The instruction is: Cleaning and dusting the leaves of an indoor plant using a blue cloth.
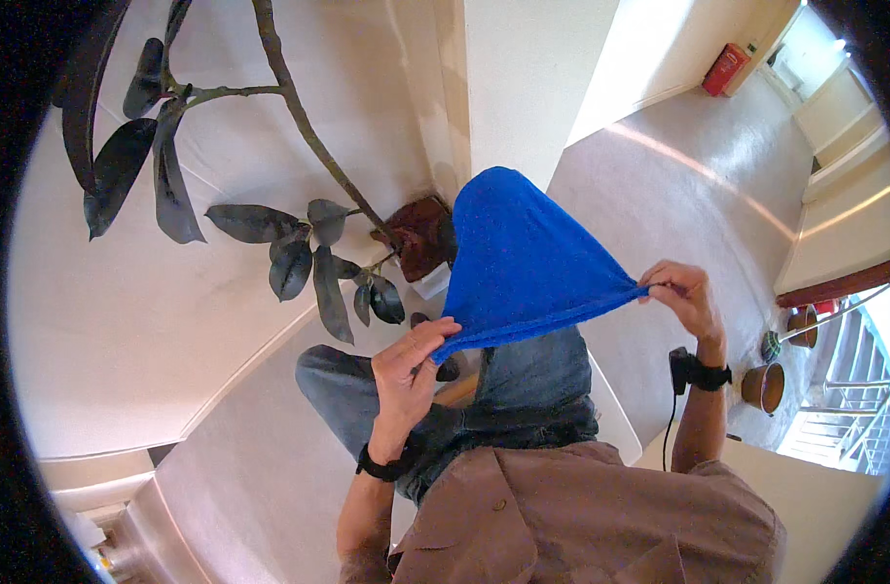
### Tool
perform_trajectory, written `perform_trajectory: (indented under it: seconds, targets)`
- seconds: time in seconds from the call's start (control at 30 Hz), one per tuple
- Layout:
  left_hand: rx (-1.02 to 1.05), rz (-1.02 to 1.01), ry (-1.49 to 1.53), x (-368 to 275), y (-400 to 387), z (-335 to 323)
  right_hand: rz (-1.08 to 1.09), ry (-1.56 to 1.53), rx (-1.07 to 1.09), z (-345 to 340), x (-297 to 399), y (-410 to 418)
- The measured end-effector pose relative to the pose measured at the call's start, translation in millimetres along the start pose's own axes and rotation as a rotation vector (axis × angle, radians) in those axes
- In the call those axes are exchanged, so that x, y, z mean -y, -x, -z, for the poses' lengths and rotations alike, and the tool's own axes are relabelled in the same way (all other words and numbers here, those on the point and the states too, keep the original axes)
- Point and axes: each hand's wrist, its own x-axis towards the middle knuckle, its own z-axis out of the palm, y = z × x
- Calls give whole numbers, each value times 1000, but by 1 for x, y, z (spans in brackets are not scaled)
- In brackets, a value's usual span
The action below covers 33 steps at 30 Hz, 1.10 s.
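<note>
A bright blue cloth [525, 255] is stretched between my two hands above my lap. My left hand [408, 372] pinches its lower left corner between thumb and fingers. At the right end, my right hand [682, 296] grips the other corner, fingertips folded over the hem. The edge between the hands is pulled nearly straight, and the rest of the cloth falls away to a rounded far end. Beneath it are my legs in blue jeans [536, 372], partly covered by the cloth. Both wrists carry black bands, the right one with a small device [680, 371] and a cable.
A rubber plant [321, 157] with dark leaves rises from a brown-red pot [419, 237] at the wall, left of the cloth. A white pillar [529, 87] stands straight ahead. Buckets [763, 388] stand by a stairway [846, 372] at right; a red box [725, 69] is farther off.
</note>
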Motion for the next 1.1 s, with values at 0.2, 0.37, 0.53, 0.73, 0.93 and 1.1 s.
perform_trajectory:
  seconds: [0.2,0.37,0.53,0.73,0.93,1.1]
  targets:
    - [-24,4,-72,-13,-13,8,78,233,69,8,17,-6]
    - [-34,-157,-125,-28,-9,5,124,170,61,6,37,-7]
    - [-64,-189,-133,-22,5,7,112,219,53,0,48,-4]
    - [-191,-84,-13,-20,-27,17,298,235,-53,0,71,-34]
    - [-242,77,132,-28,-52,21,385,56,-65,-1,75,-65]
    - [-255,246,-1,-13,-38,14,350,82,-89,6,58,-72]
